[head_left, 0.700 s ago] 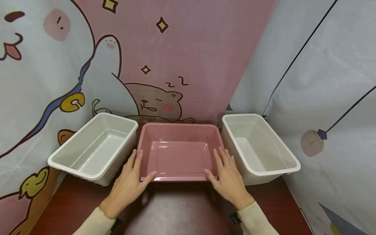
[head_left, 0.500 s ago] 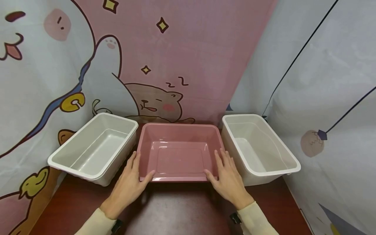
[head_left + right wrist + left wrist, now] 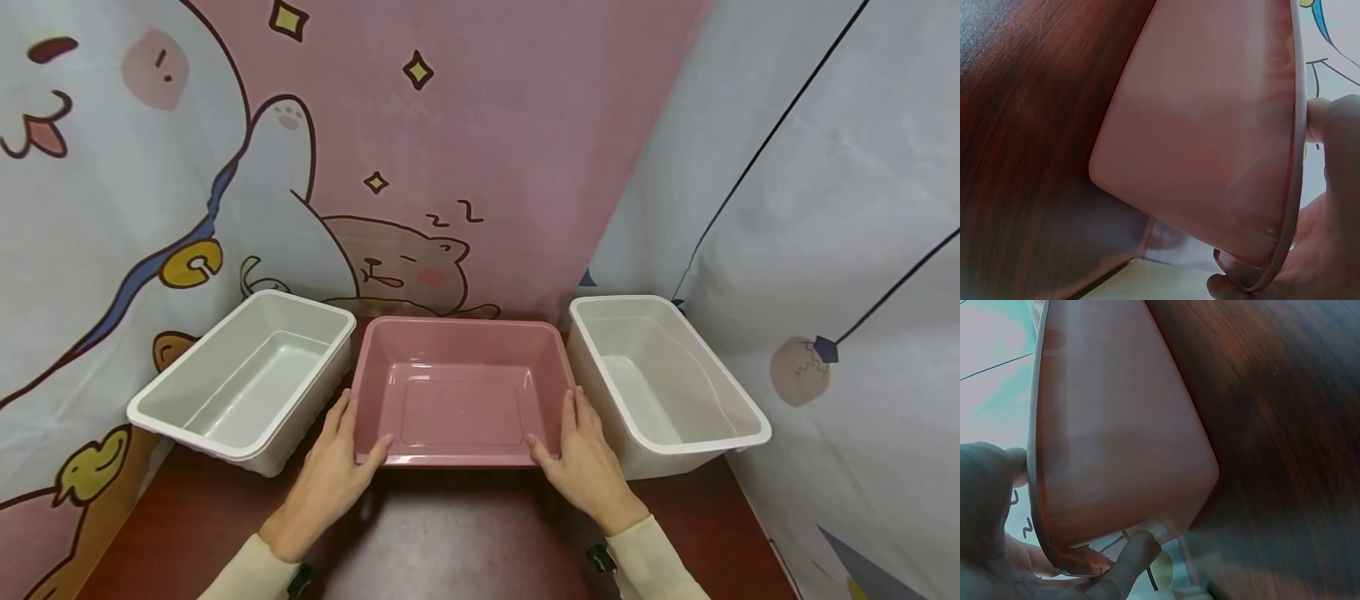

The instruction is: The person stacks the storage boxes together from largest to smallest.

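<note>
A pink plastic tub (image 3: pixel 461 408) stands in the middle of the table, with nothing inside. My left hand (image 3: pixel 326 479) grips its near left corner: the thumb lies over the front rim and the fingers run along the outer left side. In the left wrist view, a fingertip (image 3: pixel 1141 550) of that hand reaches beneath the rim. At the near right corner, my right hand (image 3: pixel 588 475) holds the tub the same way, its thumb on the front rim. The right wrist view shows the tub's outer wall (image 3: pixel 1197 125) with a fingertip (image 3: pixel 1222 286) below the rim.
An off-white tub (image 3: pixel 273 442) stands angled to the left, and another off-white tub (image 3: pixel 660 462) stands angled to the right, close beside the pink one. All stand on a dark red-brown table (image 3: pixel 465 533). A printed cloth (image 3: pixel 525 167) hangs behind.
The right hand's fingers have shifted from over the right rim to its outer side. The left fingers have moved slightly outward. The tubs have stayed put, while the head view has tilted slightly.
</note>
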### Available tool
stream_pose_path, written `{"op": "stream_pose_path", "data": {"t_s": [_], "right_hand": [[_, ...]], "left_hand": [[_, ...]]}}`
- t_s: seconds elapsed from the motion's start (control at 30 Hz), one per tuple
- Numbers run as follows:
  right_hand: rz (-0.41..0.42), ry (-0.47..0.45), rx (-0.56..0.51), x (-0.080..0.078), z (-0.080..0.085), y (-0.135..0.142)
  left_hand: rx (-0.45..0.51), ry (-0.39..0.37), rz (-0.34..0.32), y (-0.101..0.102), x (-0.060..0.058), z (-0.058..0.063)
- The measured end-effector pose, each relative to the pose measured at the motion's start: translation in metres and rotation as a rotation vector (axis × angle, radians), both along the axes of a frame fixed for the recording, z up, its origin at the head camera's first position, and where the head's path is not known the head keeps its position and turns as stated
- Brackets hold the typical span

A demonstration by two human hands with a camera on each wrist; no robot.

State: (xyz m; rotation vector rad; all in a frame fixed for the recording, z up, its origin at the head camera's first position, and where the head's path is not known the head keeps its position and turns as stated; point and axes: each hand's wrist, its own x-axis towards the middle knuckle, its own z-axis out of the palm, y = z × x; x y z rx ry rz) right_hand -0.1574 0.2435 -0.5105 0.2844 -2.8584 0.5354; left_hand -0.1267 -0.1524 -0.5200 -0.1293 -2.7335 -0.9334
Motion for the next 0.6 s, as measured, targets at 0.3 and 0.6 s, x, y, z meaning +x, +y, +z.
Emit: {"op": "stream_pose_path", "data": {"t_s": [0.3,0.6], "right_hand": [[-0.019,-0.008,-0.016,0.0017,-0.0020,-0.0001],[-0.014,-0.008,-0.014,0.0024,-0.0003,0.0004]], "left_hand": [[-0.018,0.020,-0.007,0.0009,-0.0004,0.0007],[-0.009,0.020,-0.009,-0.0003,0.0003,-0.0006]]}}
